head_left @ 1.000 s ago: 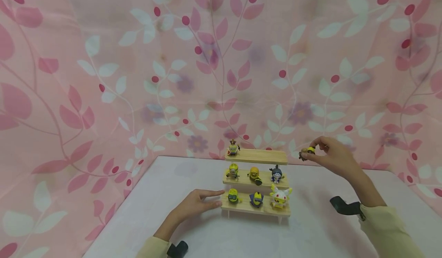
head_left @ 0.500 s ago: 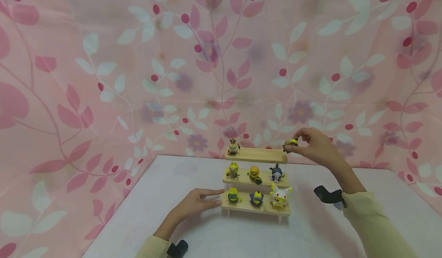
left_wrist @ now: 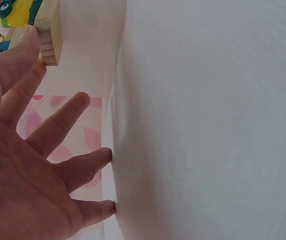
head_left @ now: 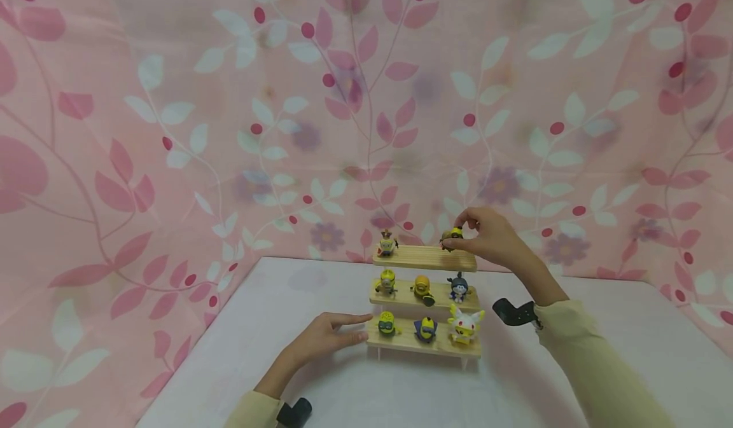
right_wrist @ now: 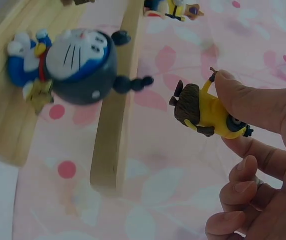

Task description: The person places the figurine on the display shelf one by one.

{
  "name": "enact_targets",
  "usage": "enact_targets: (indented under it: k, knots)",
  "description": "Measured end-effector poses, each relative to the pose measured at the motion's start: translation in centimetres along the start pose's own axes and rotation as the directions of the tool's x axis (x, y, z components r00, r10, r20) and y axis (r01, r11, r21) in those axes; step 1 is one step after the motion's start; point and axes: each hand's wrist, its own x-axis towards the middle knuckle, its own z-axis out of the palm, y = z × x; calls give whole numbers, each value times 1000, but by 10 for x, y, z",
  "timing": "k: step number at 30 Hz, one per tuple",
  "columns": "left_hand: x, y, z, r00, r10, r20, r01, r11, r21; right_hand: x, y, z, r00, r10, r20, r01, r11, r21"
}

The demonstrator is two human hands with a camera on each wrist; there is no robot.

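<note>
My right hand (head_left: 492, 236) pinches a small yellow minion figurine (right_wrist: 215, 114) with a brown outfit between thumb and forefinger. Above the right half of the top shelf (head_left: 420, 259) it holds the toy; in the right wrist view a gap separates the toy from the board. My left hand (head_left: 326, 339) has its fingers spread. Its thumb and forefinger tips touch the left end of the bottom shelf (left_wrist: 51, 45), and two of its other fingertips reach the white cloth. A crowned figurine (head_left: 387, 245) stands at the top shelf's left end.
On the middle tier stand two minion figurines (head_left: 386, 283) and a blue-and-white cat figurine (right_wrist: 77, 57). Along the bottom tier are a goggled minion (head_left: 386, 324), a caped one (head_left: 425, 330) and a white-horned figurine (head_left: 464, 326). Behind the white table (head_left: 275, 288) hangs a pink floral cloth (head_left: 366, 129).
My right hand has carried the minion figurine leftward, from beyond the shelf's right end to over the top shelf. My left hand stays at the bottom shelf.
</note>
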Motion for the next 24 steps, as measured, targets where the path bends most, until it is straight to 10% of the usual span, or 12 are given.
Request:
enact_targets:
  k: [24]
  knots:
    - [1, -2, 0, 1000, 4, 1, -4, 1000, -13, 19, -25, 39, 998, -21, 58, 24, 998, -50]
